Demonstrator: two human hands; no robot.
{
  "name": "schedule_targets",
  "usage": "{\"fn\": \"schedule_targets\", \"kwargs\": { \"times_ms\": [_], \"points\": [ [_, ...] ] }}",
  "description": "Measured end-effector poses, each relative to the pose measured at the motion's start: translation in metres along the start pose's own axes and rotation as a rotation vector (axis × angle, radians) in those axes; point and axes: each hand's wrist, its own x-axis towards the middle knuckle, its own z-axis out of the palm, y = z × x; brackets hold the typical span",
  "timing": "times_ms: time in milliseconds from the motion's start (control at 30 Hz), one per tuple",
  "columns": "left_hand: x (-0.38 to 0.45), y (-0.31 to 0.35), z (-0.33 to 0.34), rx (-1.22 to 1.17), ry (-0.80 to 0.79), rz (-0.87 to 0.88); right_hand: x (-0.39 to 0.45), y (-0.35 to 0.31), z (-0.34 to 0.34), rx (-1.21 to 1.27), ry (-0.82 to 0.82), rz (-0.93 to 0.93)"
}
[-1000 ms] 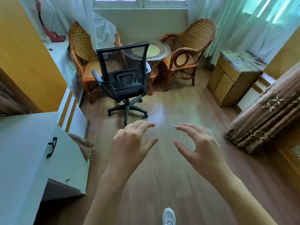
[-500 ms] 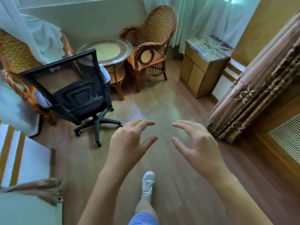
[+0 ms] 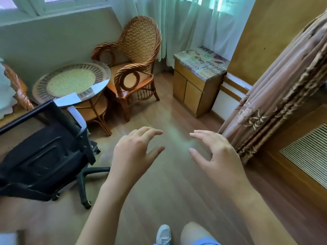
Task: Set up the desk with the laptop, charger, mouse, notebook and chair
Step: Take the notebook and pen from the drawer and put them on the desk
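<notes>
A black mesh office chair (image 3: 44,156) on castors stands at the left, its back toward me and its wheeled base on the wooden floor. My left hand (image 3: 134,152) is held out in front of me, just right of the chair's backrest and not touching it, fingers apart and empty. My right hand (image 3: 214,154) hovers beside it over the floor, also spread and empty. The desk, laptop, charger, mouse and notebook are out of view.
A round glass-topped wicker table (image 3: 70,82) stands behind the office chair, with a wicker armchair (image 3: 134,64) to its right. A low wooden cabinet (image 3: 196,82) sits by the curtains. Heavy brown drapes (image 3: 283,89) hang at the right. My white shoe (image 3: 163,234) shows at the bottom.
The view has swung right and closer to the office chair, which now fills the left edge. The white desk has left the frame. Both hands stay spread in front of me.
</notes>
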Motion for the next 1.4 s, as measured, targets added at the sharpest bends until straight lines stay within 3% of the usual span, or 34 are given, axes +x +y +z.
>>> {"fn": "schedule_targets", "kwargs": {
  "times_ms": [933,1400],
  "points": [
    [0.452,-0.039,0.174,0.013,-0.142,-0.031,0.445,0.216,0.034,-0.059,-0.09,0.059],
    [0.731,-0.11,0.271,0.107,-0.34,0.197,0.671,0.301,0.107,-0.132,-0.094,0.183]
  ]
}}
